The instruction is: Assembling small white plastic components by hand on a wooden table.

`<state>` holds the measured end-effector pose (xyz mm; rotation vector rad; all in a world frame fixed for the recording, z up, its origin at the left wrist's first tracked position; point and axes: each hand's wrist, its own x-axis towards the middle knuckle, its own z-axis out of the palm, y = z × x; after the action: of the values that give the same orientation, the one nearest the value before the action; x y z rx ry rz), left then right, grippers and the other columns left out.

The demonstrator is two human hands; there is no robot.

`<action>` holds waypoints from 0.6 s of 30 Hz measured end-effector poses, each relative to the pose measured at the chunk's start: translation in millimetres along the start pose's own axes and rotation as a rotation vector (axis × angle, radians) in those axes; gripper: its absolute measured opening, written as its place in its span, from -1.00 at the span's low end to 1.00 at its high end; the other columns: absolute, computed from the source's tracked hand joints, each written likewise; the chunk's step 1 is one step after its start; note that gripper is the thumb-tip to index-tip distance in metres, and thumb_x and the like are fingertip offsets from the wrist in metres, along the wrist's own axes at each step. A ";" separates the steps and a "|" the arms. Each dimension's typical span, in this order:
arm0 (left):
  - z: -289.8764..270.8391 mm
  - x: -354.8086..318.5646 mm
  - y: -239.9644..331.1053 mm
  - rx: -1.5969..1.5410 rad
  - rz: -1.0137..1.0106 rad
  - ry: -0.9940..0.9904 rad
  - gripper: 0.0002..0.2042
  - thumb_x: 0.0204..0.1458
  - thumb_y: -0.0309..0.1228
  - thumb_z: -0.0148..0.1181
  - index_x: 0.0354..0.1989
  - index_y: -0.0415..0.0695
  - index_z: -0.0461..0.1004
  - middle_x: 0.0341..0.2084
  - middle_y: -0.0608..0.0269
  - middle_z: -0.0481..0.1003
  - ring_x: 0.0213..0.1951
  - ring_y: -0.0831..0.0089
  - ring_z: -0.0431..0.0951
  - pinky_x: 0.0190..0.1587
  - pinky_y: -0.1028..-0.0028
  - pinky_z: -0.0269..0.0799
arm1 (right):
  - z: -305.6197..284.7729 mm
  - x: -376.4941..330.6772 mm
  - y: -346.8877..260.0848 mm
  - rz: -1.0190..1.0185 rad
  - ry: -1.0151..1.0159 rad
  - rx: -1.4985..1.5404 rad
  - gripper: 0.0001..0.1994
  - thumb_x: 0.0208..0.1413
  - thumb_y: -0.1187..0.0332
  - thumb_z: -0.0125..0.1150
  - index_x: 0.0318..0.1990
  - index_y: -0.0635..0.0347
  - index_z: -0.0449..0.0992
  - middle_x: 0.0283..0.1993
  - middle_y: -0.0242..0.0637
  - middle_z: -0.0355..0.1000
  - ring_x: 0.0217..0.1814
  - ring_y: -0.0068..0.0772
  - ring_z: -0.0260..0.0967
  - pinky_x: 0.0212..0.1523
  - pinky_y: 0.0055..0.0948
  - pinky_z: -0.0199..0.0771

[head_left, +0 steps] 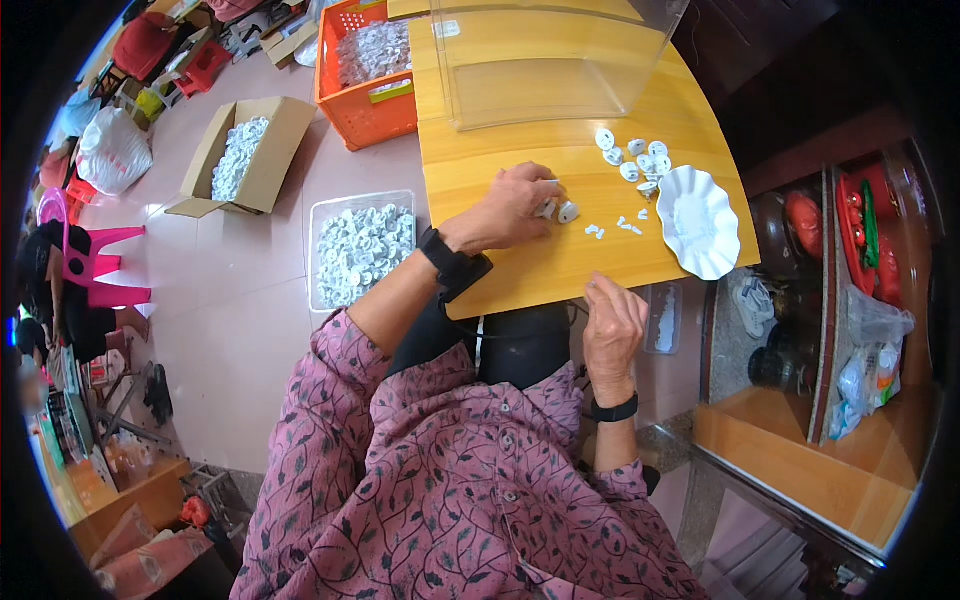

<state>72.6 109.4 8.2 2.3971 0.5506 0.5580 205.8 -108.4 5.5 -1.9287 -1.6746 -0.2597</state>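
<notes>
Bare wood on the near-left part of the table (520, 270), open for a hand to pass. Left hand (515, 205) rests mid-table over a couple of white caps (560, 211). More loose caps (635, 160) and small white bits (625, 225) clutter the right side, beside a white scalloped dish (698, 222) blocking the right edge. Clear plastic box (550, 60) walls off the far end. Right hand (612, 335) sits off the near edge. Floor left: clear tub (360, 250), orange crate (370, 75), cardboard box (245, 155).
</notes>
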 end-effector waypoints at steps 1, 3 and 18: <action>-3.7 -3.9 -0.1 0.001 -0.002 0.000 -0.53 -0.19 -0.49 0.42 -0.01 -0.17 0.54 0.06 -0.07 0.42 0.12 -0.06 0.40 0.17 0.19 0.38 | -0.4 0.2 -0.2 0.004 -0.003 -0.002 -0.87 0.05 0.57 0.25 -0.23 0.31 0.63 -0.06 -0.20 0.58 0.01 -0.16 0.51 0.06 -0.18 0.40; -9.5 -12.5 1.0 0.014 -0.018 0.106 -0.47 -0.24 -0.49 0.45 0.03 -0.17 0.52 0.07 -0.09 0.42 0.10 -0.09 0.42 0.14 0.19 0.42 | 0.0 0.5 -0.4 -0.003 0.000 -0.003 -0.87 0.05 0.58 0.25 -0.23 0.31 0.63 -0.06 -0.20 0.58 0.01 -0.16 0.51 0.06 -0.18 0.40; 16.4 15.1 31.5 0.338 0.045 -0.023 -0.65 -0.21 -0.38 0.40 -0.14 0.02 0.63 -0.15 0.26 0.52 -0.03 0.19 0.40 0.13 0.18 0.22 | 1.1 -1.8 0.0 -0.019 -0.004 -0.009 -0.89 0.09 0.55 0.25 -0.23 0.33 0.62 -0.07 -0.15 0.58 0.03 -0.14 0.52 0.08 -0.13 0.40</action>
<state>101.2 86.5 20.2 2.7371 0.6239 0.4863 205.3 -109.4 3.7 -1.9220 -1.6979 -0.2706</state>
